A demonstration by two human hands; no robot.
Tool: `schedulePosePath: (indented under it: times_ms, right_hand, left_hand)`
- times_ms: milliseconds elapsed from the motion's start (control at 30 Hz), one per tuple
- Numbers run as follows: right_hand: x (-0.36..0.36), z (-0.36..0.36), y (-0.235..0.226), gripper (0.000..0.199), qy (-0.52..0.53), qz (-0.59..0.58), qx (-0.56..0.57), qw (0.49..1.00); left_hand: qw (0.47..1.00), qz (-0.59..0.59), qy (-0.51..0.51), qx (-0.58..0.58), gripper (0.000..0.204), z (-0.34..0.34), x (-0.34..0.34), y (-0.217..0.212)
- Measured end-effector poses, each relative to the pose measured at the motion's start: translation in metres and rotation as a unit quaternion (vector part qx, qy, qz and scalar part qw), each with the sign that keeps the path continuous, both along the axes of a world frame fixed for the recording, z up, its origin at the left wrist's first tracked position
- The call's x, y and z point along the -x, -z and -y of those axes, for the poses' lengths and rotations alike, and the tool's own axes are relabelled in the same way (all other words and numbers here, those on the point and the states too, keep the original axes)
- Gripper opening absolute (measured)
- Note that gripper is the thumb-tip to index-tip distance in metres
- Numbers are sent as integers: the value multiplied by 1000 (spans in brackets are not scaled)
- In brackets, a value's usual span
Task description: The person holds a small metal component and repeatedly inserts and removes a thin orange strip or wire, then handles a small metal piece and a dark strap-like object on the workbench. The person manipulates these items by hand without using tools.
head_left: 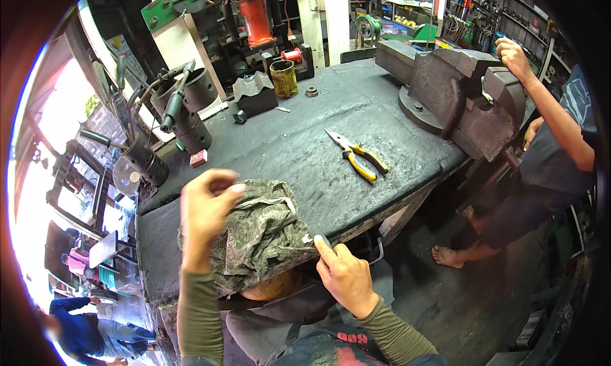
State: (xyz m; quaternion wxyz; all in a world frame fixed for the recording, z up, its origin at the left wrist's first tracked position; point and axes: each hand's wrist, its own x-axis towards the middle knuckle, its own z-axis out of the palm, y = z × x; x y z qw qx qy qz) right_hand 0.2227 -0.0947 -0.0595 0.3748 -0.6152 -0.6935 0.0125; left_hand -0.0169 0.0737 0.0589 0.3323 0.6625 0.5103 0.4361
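Observation:
A crumpled grey-green patterned cloth (261,223) lies on the near left part of the dark workbench and hangs over its front edge. My left hand (207,207) is raised over the cloth's left side, blurred, its fingers curved and thumb apart, with nothing visible between them. At the cloth's right corner, by a small white patch, is my right hand (347,277). Its index finger reaches to that corner while the other fingers are folded; whatever they may hold is hidden. Farther right, long-nose pliers (356,156) with yellow-and-black handles lie with jaws pointing away.
A large bench vise (461,89) is at the far right, with another person's hand (515,59) above it. A small red box (198,158), a stained can (284,79) and metal tube holders with tools (191,127) stand along the back left of the workbench (305,111).

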Motion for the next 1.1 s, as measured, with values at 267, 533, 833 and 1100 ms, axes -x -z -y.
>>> schedulePosePath:
  times_ms: [267,533,833,1100]
  right_hand:
    - [0,3,-3,56,-3,27,27,999]
    - [0,1,-2,51,2,30,4,1000]
    - [-3,-2,-1,49,-5,20,-3,1000]
    - [-4,-2,-4,51,-14,10,-2,1000]
  left_hand:
    - [979,-171,74,80,16,-51,-158,37]
    - [976,-206,64,-5,25,-50,-141,43]
    - [996,-90,-17,21,17,0,20,8]
    - [982,-182,52,-12,21,14,39,39]
